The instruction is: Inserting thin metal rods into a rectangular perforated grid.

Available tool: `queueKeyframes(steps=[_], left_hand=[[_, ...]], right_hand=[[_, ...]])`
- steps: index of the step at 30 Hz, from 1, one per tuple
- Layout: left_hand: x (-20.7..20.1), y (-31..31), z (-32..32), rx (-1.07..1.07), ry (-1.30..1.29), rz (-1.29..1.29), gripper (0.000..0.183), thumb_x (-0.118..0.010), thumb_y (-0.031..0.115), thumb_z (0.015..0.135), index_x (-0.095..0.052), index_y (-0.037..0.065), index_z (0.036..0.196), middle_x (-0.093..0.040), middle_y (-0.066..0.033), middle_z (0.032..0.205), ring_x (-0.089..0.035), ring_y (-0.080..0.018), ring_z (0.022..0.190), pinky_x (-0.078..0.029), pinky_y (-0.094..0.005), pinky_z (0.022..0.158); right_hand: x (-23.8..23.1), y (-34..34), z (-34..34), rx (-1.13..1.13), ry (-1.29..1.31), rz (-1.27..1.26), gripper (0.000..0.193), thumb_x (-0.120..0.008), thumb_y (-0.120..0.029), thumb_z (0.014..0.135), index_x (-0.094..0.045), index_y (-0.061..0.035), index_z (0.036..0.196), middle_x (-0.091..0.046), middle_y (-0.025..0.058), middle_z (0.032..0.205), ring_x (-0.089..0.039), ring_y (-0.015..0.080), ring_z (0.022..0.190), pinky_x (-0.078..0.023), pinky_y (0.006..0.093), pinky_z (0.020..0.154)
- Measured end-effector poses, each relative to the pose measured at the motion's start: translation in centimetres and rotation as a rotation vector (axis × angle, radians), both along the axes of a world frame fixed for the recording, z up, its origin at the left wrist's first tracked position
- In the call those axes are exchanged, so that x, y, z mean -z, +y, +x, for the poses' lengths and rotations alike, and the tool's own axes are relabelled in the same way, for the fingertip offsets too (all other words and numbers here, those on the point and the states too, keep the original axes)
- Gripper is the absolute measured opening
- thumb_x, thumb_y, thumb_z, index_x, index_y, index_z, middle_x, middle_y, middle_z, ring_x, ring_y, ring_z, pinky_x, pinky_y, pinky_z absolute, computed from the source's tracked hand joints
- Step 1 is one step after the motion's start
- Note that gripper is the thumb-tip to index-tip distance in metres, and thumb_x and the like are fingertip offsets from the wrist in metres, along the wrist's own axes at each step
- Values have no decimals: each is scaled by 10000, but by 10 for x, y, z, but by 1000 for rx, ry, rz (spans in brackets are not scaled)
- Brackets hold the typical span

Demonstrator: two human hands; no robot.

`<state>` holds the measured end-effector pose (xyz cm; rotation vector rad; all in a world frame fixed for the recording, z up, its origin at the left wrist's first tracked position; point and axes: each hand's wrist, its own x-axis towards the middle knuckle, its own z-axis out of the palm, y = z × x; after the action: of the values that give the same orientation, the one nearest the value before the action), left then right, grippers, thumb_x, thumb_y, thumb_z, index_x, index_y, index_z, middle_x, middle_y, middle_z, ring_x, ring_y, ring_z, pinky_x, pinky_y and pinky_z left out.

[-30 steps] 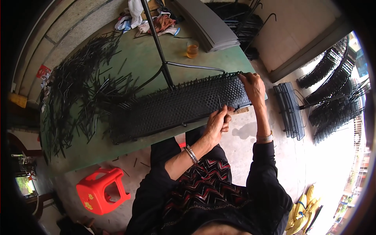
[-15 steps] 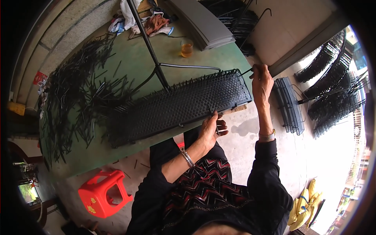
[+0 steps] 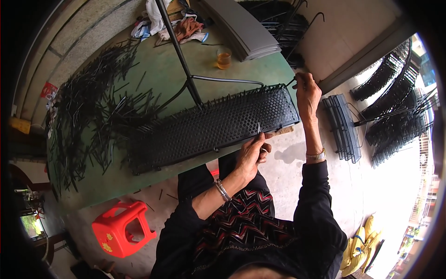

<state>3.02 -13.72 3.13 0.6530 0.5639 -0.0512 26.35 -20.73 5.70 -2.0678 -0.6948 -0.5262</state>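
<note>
You are sitting at a green bench (image 3: 158,60), and the black perforated panel (image 3: 227,116) is lying along its near edge, its right end reaching toward the bench's corner. Your right hand (image 3: 306,93) is holding up just beyond that end, fingers clamped on a thin black strip (image 3: 292,82). Your left hand (image 3: 253,152) is resting against the panel's near edge, fingers curled; you cannot tell from here whether they are closing on anything. A dark pole (image 3: 176,42) with branching braces is rising from behind the panel. Loose black sticks (image 3: 93,88) are covering the bench's left side. Farther back, a cup of amber liquid (image 3: 224,60) is standing near stacked grey sheets (image 3: 246,35), and crumpled cloths (image 3: 186,30) are lying beside them. On the floor (image 3: 288,186), a red stool (image 3: 121,228) is standing to your left, while grey frames (image 3: 343,128) and yellow sacks (image 3: 362,249) are sitting to your right, with bright daylight coming in behind.
</note>
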Motion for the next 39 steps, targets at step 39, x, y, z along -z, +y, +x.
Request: queueKeyframes(steps=[39], left_hand=[[-13,-13,7,144,23,-3,385,-476,459,988,-603,105,1071,-534,14,661,-339,-27,503,-263,-192,446]], right_hand=[[-8,-7,-1,45,-3,1,85,-582,-114,905,-573,-31,923,-639,162,784,-627,338,702,-474,406,630]])
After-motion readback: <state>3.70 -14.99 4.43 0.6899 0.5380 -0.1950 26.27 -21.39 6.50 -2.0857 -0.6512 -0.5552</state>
